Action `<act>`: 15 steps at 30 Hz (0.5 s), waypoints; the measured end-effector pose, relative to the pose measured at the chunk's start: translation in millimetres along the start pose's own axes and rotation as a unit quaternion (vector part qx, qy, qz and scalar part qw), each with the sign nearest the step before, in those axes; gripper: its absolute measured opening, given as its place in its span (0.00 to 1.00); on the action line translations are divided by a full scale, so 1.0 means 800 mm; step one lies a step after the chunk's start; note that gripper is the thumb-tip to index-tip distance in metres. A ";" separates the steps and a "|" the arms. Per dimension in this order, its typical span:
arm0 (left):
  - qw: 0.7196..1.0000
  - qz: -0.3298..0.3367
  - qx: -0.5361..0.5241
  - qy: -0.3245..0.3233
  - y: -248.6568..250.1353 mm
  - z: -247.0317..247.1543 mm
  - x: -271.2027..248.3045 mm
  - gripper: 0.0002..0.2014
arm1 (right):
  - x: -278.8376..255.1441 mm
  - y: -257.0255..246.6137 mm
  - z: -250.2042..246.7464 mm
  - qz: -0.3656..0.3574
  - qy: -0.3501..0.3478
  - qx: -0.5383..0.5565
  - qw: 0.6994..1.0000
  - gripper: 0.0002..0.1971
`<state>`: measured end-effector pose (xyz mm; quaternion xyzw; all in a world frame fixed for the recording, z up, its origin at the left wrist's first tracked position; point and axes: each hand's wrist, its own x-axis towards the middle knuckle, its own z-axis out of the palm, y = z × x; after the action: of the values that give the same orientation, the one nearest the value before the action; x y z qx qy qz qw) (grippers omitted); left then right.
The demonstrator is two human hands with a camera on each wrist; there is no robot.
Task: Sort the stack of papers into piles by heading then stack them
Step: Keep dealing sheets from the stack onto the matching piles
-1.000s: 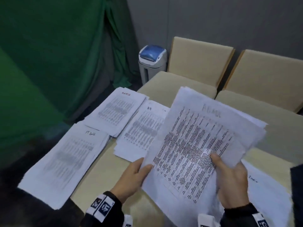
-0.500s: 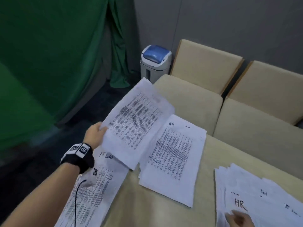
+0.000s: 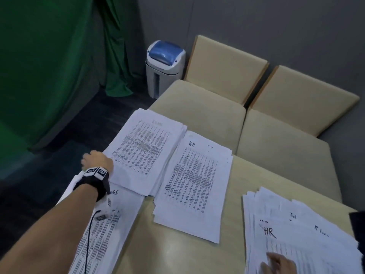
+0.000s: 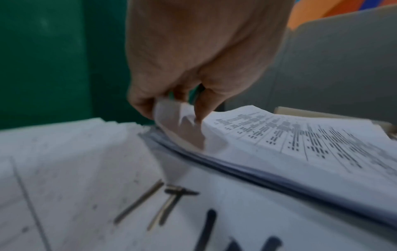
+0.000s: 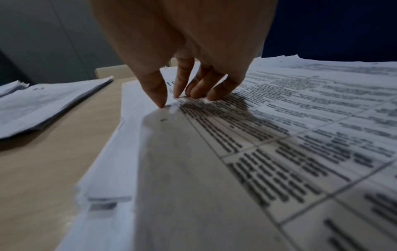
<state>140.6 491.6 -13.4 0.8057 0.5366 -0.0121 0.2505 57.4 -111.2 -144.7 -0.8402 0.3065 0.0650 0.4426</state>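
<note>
Pinching the near corner of the top sheet (image 4: pixel 279 135) on the far-left pile (image 3: pixel 146 151), left hand (image 3: pixel 96 161). Right hand (image 5: pixel 189 68), fingers spread, presses fingertips on the unsorted stack (image 3: pixel 296 234), headed HR. H-R pile (image 3: pixel 195 184) between them on the surface (image 3: pixel 177 250).

We see a bare left forearm (image 3: pixel 49 224) wearing a black wrist strap (image 3: pixel 92 183) with white coded squares; a thin black cable (image 3: pixel 87 240) trails toward six o'clock.

Dim, cool indoor light; soft shadows under fingers (image 5: pixel 160 95) on the paper; both wrist views motion-blurred, near text smeared; head view wide-angle, edges bowed, corners dark.
</note>
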 end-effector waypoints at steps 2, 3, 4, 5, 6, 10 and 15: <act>0.996 0.043 0.031 0.070 0.010 -0.001 -0.016 0.24 | -0.009 -0.005 -0.037 0.036 -0.048 0.031 0.998 0.48; 0.990 0.093 0.026 0.101 0.018 0.002 -0.028 0.23 | -0.030 -0.034 -0.049 0.049 -0.090 0.019 0.995 0.34; 0.981 0.149 0.010 0.123 0.026 0.007 -0.041 0.23 | -0.048 -0.059 -0.056 0.036 -0.019 -0.024 0.999 0.20; 0.971 0.199 -0.013 0.128 0.036 0.013 -0.060 0.21 | -0.060 -0.076 -0.068 0.010 -0.001 -0.033 0.999 0.11; 0.962 0.242 -0.040 0.117 0.046 0.021 -0.083 0.20 | -0.069 -0.093 -0.084 0.002 0.017 -0.020 1.000 0.07; 0.921 0.365 -0.133 -0.033 0.077 0.078 -0.212 0.13 | -0.041 -0.061 -0.133 0.035 0.047 -0.078 0.995 0.04; 0.866 0.402 -0.144 -0.260 0.082 0.160 -0.401 0.04 | -0.016 -0.041 -0.196 0.055 0.045 -0.145 0.987 0.16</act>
<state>93.7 143.3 -7.4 0.8745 0.0773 -0.0422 0.4769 40.1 -214.8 -22.7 -0.8792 0.3594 0.0954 0.2979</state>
